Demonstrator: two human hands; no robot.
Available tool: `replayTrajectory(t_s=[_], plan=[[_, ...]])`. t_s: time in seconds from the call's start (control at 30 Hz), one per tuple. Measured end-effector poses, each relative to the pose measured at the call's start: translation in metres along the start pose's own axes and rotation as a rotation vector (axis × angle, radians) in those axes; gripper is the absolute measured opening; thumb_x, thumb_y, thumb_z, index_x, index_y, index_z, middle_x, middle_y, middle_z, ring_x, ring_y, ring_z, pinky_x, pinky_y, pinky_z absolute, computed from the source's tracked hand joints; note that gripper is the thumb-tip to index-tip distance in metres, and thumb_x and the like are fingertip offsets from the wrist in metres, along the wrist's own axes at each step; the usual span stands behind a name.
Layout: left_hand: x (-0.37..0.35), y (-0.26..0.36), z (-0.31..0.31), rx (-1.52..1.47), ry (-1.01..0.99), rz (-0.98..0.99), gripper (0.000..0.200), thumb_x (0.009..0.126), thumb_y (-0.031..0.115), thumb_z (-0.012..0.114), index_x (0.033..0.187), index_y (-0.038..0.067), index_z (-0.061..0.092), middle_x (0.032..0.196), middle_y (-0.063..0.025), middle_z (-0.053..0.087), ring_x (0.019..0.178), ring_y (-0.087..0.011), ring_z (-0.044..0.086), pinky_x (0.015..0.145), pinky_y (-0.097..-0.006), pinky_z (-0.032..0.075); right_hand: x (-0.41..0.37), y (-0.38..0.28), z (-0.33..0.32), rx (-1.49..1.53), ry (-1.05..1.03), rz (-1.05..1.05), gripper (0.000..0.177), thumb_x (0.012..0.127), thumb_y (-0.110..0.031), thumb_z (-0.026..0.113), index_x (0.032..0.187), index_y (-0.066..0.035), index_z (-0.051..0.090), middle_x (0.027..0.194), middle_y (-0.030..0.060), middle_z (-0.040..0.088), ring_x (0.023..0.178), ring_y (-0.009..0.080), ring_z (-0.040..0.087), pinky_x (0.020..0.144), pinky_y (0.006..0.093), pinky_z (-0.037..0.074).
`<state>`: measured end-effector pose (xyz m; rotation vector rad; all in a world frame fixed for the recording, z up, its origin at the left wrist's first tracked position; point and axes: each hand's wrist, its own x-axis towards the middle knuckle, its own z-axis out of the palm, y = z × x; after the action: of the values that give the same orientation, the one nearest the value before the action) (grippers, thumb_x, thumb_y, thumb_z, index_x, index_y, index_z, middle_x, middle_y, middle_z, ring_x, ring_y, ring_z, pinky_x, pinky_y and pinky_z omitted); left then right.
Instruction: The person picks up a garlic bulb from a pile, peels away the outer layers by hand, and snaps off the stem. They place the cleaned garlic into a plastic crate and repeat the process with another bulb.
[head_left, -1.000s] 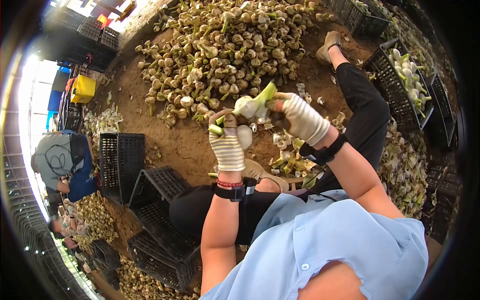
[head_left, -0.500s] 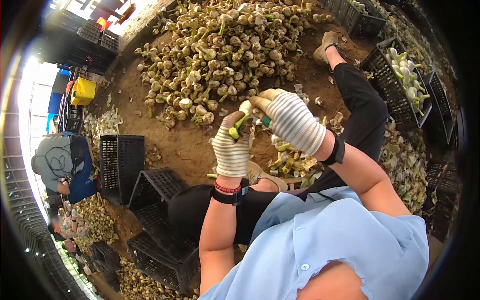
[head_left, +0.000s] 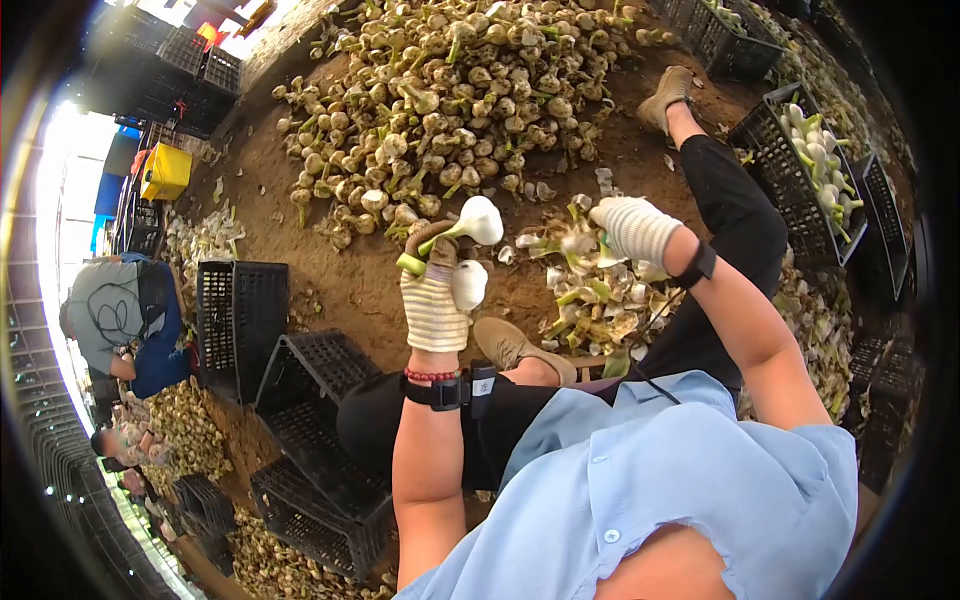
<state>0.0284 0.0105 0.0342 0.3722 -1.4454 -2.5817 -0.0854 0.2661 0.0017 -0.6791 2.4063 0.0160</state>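
My left hand [head_left: 432,290], in a striped glove, grips a garlic bulb [head_left: 478,220] by its green stem, the clean white head pointing up and right. A second white garlic bulb [head_left: 469,285] rests against the palm side of the same hand. My right hand [head_left: 637,232], gloved too, is curled closed over a heap of garlic peels and stem scraps [head_left: 600,300]. A bit of green shows at its fingers, but what it holds is hidden. Beyond both hands lies a large pile of unpeeled garlic [head_left: 450,110] on the dirt floor.
A black crate [head_left: 790,150] with cleaned garlic [head_left: 825,160] stands at the right. Black crates [head_left: 315,400] sit by my left knee. My shoe [head_left: 520,352] is just below the hands. At the far left a person [head_left: 120,320] bends over, near a yellow container [head_left: 166,172].
My hands have moved apart: the right went right and down to the peel heap, the left slightly left. The garlic's head now shows clean and white, and a second bulb is visible.
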Motion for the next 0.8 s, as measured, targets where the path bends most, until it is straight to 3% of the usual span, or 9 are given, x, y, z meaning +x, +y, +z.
replayTrajectory(t_s=[0.1,0.17,0.3,0.37,0.43,0.5,0.57,0.63,0.8], plan=[[0.005,-0.007,0.0,-0.075,0.098,-0.129,0.024,0.092,0.019,0.07,0.11,0.005,0.064,0.101,-0.0059,0.066,0.086,-0.0147,0.066,0.069,-0.0262,0.059,-0.015,0.001,0.001,0.416,0.124,-0.058,0.041,0.092,-0.016,0.061,0.131,-0.003,0.056,0.101,0.0167,0.068,0.099,0.0243,0.067,0.083,0.036,0.054],[0.006,-0.011,0.01,-0.025,0.102,-0.144,0.023,0.092,0.022,0.07,0.109,0.006,0.065,0.101,-0.0051,0.066,0.085,-0.0143,0.065,0.066,-0.0265,0.057,-0.043,-0.021,-0.03,1.097,0.178,-0.241,0.049,0.096,-0.026,0.061,0.138,-0.005,0.049,0.11,0.0139,0.066,0.105,0.0184,0.064,0.087,0.0336,0.052],[0.01,-0.038,0.035,0.113,0.166,-0.2,0.027,0.093,0.021,0.069,0.115,0.01,0.059,0.094,-0.0035,0.065,0.078,-0.015,0.062,0.058,-0.0291,0.054,-0.019,-0.047,0.003,1.655,0.329,-0.724,0.065,0.098,-0.034,0.061,0.147,-0.001,0.034,0.131,0.009,0.055,0.114,0.0157,0.056,0.09,0.0315,0.05],[0.008,-0.06,0.04,0.055,0.071,-0.297,0.041,0.089,0.017,0.073,0.124,0.01,0.053,0.101,-0.0044,0.062,0.085,-0.0167,0.062,0.067,-0.0303,0.055,-0.015,-0.057,0.027,1.876,0.333,-0.446,0.058,0.096,-0.035,0.062,0.141,-0.002,0.043,0.124,0.0083,0.061,0.108,0.017,0.061,0.09,0.0334,0.052],[0.005,-0.081,0.059,0.138,0.003,-0.116,0.051,0.086,0.013,0.076,0.129,0.009,0.048,0.112,-0.0056,0.058,0.094,-0.0178,0.061,0.078,-0.0298,0.055,0.006,-0.059,0.058,2.642,0.072,-0.14,0.048,0.094,-0.038,0.064,0.128,-0.005,0.054,0.113,0.0086,0.067,0.099,0.0218,0.065,0.088,0.038,0.054],[0.006,-0.089,0.067,0.074,-0.066,-0.173,0.054,0.086,0.011,0.075,0.133,0.01,0.047,0.125,-0.0047,0.053,0.11,-0.0176,0.056,0.094,-0.0298,0.051,0.007,-0.038,0.072,2.865,-0.225,0.261,0.037,0.093,-0.04,0.063,0.114,-0.009,0.059,0.101,0.0081,0.07,0.087,0.0255,0.067,0.083,0.0415,0.056],[0.017,-0.08,0.063,-0.104,-0.127,-0.288,0.058,0.088,0.02,0.075,0.137,0.012,0.046,0.131,-0.004,0.051,0.117,-0.017,0.051,0.101,-0.0326,0.047,0.012,-0.011,0.092,2.883,-0.093,0.204,0.034,0.093,-0.042,0.061,0.111,-0.013,0.061,0.098,0.008,0.069,0.079,0.0237,0.067,0.065,0.0436,0.058],[0.017,-0.071,0.068,-0.061,-0.19,-0.169,0.065,0.087,0.041,0.073,0.139,0.013,0.046,0.14,-0.0033,0.048,0.126,-0.0163,0.047,0.108,-0.0342,0.04,-0.003,0.02,0.085,2.762,0.129,-0.006,0.033,0.096,-0.043,0.056,0.111,-0.014,0.062,0.096,0.0078,0.068,0.075,0.0233,0.067,0.06,0.0406,0.058],[0.034,-0.09,0.06,0.045,-0.156,-0.43,0.049,0.095,0.035,0.064,0.136,0.012,0.051,0.136,-0.0024,0.052,0.125,-0.0156,0.047,0.104,-0.0366,0.04,-0.031,0.063,0.039,2.857,0.436,-0.162,0.036,0.101,-0.041,0.048,0.123,-0.013,0.057,0.116,0.0129,0.063,0.101,0.0335,0.066,0.079,0.0494,0.059]])
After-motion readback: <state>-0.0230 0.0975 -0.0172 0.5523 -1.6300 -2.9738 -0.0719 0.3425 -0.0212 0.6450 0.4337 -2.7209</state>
